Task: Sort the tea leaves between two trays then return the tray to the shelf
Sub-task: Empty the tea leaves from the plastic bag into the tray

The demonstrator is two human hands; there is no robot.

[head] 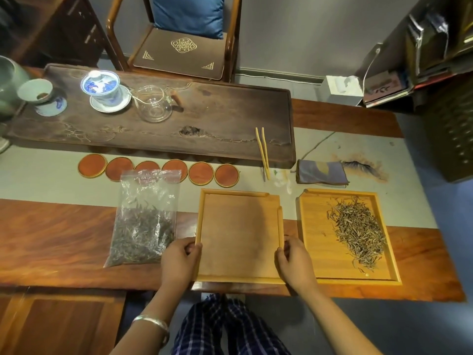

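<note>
Gripping the empty bamboo tray [239, 234] by its side rims, the left hand [179, 262] and right hand [294, 261] hold it on the table [51, 239], just left of the tray of tea leaves [314, 231].

green jar [7, 85] cut off at left edge, shelf [440, 47] contents blurred

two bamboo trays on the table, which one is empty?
The middle tray, held at its side rims by the left hand and the right hand. Its floor is bare. The right tray holds a pile of tea leaves.
</note>
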